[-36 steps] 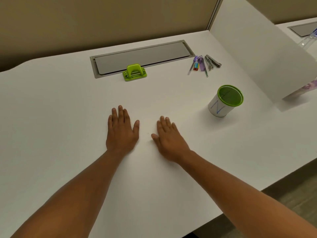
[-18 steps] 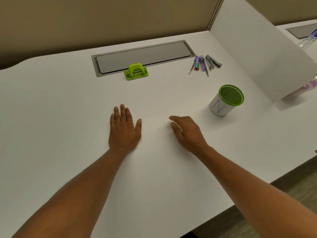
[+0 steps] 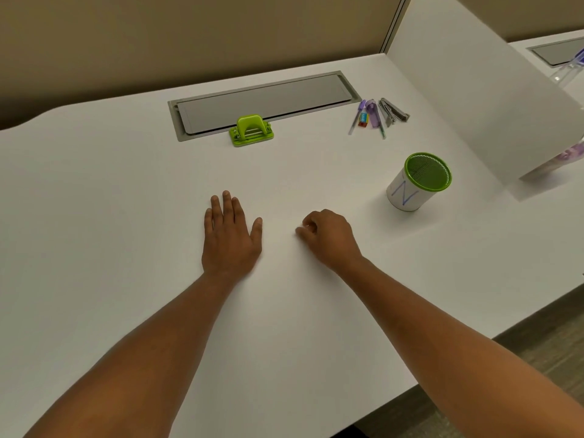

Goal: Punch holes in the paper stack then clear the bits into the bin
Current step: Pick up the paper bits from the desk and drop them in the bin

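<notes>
The green hole punch point(image 3: 252, 130) sits at 12 o'clock from the left hand point(image 3: 229, 238), long axis crosswise, well apart. That hand lies flat on the worktop point(image 3: 94, 216); the right hand point(image 3: 328, 237) curls, apparently empty. No paper stack visible.

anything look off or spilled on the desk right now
Nothing spilled or damaged. The green hole punch sits upright by the grey desk hatch, and the bin stands upright. No paper stack is discernible on the white desk.

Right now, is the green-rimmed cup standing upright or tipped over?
Upright. The green-rimmed cup stands on its base on the desk, mouth facing up.
</notes>
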Motion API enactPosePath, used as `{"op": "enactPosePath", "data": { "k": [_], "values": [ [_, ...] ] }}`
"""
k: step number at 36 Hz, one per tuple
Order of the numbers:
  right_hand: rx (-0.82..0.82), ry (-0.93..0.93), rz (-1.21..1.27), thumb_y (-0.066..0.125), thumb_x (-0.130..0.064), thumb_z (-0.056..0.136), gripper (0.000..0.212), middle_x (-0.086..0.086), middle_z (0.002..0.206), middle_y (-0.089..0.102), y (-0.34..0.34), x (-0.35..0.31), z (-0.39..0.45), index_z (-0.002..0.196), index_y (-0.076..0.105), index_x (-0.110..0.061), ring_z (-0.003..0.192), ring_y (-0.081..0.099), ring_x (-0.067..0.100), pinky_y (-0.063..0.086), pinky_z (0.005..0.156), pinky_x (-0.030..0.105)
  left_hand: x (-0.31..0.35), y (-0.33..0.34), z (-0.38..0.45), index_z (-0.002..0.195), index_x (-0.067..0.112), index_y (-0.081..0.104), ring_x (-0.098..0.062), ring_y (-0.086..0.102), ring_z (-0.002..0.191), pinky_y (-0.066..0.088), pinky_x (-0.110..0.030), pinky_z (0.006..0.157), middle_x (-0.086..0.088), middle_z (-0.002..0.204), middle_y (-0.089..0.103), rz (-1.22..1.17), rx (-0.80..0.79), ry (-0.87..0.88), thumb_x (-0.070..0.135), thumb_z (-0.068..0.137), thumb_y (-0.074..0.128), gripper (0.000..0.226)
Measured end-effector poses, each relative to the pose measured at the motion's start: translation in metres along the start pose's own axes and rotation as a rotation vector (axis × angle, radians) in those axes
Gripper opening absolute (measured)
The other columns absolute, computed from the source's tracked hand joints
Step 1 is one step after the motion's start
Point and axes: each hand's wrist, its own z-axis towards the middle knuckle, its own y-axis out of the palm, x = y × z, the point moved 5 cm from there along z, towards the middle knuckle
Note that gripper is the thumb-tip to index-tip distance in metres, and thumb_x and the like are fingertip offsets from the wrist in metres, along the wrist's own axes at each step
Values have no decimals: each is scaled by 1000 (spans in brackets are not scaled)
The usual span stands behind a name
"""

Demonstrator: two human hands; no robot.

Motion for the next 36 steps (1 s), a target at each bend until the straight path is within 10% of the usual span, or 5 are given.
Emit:
{"op": "enactPosePath", "data": {
  "k": [28, 36],
  "values": [
    [20, -177, -319, 40, -20, 101, 22, 12, 92, 55, 16, -24, -10, 93, 53, -4, 80, 50, 30, 31, 60, 34, -1, 0, 0, 155, 1, 16, -32, 2, 152, 4, -45, 124, -15, 164, 7, -21, -8, 4, 52, 101, 18, 74],
    [54, 148, 192, 50, -28, 97, 29, 10, 85, 65, -55, 2, 21, 86, 62, -4, 81, 57, 23, 37, 67, 29, -1, 0, 0, 155, 2, 16, -32, 0, 152, 4, -44, 124, -15, 164, 6, 3, -15, 5, 53, 101, 14, 74]
  ]
}}
